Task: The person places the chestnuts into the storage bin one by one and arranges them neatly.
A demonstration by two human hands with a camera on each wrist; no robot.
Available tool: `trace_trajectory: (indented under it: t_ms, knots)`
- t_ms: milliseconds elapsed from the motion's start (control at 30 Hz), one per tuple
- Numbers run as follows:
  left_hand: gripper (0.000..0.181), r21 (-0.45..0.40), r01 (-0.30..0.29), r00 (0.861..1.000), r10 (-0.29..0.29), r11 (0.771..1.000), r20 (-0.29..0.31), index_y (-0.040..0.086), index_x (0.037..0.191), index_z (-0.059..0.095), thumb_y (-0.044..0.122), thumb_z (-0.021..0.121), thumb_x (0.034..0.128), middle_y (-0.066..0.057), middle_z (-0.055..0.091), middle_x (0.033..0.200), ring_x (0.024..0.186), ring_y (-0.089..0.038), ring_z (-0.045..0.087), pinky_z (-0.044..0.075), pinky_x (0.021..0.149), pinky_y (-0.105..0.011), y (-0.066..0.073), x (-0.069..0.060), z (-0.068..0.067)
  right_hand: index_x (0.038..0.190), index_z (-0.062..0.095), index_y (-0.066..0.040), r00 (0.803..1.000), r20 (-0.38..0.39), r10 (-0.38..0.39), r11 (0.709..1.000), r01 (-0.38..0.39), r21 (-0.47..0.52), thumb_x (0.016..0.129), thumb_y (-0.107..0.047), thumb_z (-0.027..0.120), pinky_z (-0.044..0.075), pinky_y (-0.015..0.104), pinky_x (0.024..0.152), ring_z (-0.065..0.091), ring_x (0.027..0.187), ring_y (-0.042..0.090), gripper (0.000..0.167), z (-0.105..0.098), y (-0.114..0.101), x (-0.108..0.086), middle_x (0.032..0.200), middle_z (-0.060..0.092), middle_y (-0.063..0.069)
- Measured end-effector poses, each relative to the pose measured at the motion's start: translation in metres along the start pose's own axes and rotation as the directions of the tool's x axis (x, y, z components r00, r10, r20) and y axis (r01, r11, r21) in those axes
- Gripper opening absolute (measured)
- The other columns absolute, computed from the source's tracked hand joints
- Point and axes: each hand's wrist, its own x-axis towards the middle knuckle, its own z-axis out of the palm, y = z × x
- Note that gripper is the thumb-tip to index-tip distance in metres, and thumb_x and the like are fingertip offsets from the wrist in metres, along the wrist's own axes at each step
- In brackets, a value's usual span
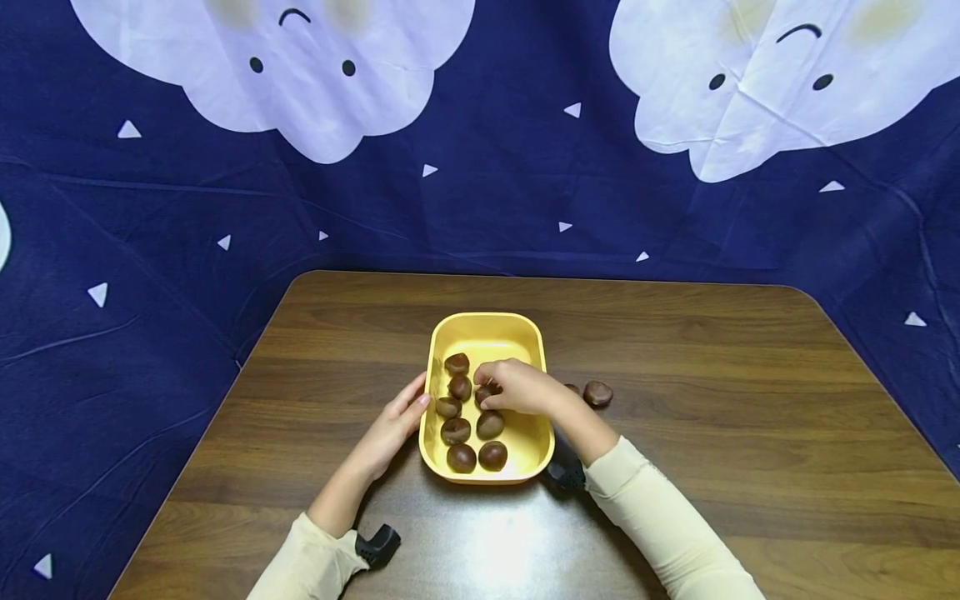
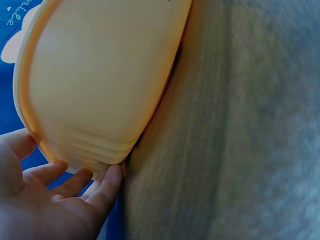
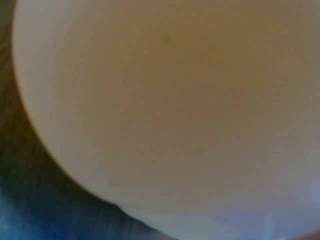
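Observation:
A yellow rectangular container point(image 1: 491, 327) on the table holds several brown chestnuts point(image 1: 461, 457) in two rough columns. My left hand point(image 1: 393, 429) rests against the container's left side. In the left wrist view, the relaxed fingers point(image 2: 75, 182) of that hand touch the outer wall near one end. Inside the container, my right hand point(image 1: 517, 387) pinches a chestnut point(image 1: 482, 397) at the top of the right column, partly covered by the fingers. The right wrist view is filled by a blurred pale surface, and neither the hand nor the chestnuts show there.
Right of the container, a chestnut point(image 1: 597, 394) lies on the wooden table point(image 1: 712, 400), with another partly hidden behind my right forearm. Black wrist devices point(image 1: 378, 547) are on both wrists. A dark blue cloth point(image 1: 495, 208) with white clouds hangs behind the table.

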Motion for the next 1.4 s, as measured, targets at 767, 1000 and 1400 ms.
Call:
trace_trajectory:
  t_ms: [767,1000,1400]
  knots:
    - [0.054,0.009,-0.001,1.000,0.001,1.000,0.001,0.010,0.142,0.024,0.029,0.044,0.0955,-0.013,0.023,0.144,0.120,-0.030,0.038,0.034,0.097,-0.041,-0.001,0.000,0.000,0.110,0.057,0.001,0.854,-0.517,-0.059,0.978,0.154,0.142,0.083,-0.011,0.065,0.047,0.028,0.082,0.058,0.095,0.018,0.031,-0.019,0.020,-0.034,0.105,0.061,0.011]
    - [0.055,0.003,-0.002,1.000,0.002,1.000,0.007,0.009,0.142,0.023,0.030,0.043,0.0957,-0.013,0.024,0.144,0.121,-0.030,0.038,0.034,0.097,-0.041,-0.002,0.000,-0.001,0.109,0.056,0.002,0.823,-0.568,0.015,0.980,0.100,0.171,0.081,-0.006,0.066,0.047,0.033,0.084,0.058,0.095,0.022,0.030,-0.024,0.046,-0.065,0.102,0.061,0.013]
    - [0.054,0.007,-0.010,1.000,0.010,1.000,0.016,0.009,0.142,0.023,0.028,0.042,0.0963,-0.013,0.023,0.144,0.122,-0.029,0.036,0.033,0.098,-0.041,-0.001,0.000,-0.001,0.106,0.057,0.005,0.834,-0.516,0.193,0.977,-0.116,0.177,0.081,-0.004,0.066,0.048,0.040,0.080,0.058,0.092,0.029,0.029,-0.018,0.087,-0.110,0.101,0.061,0.017]
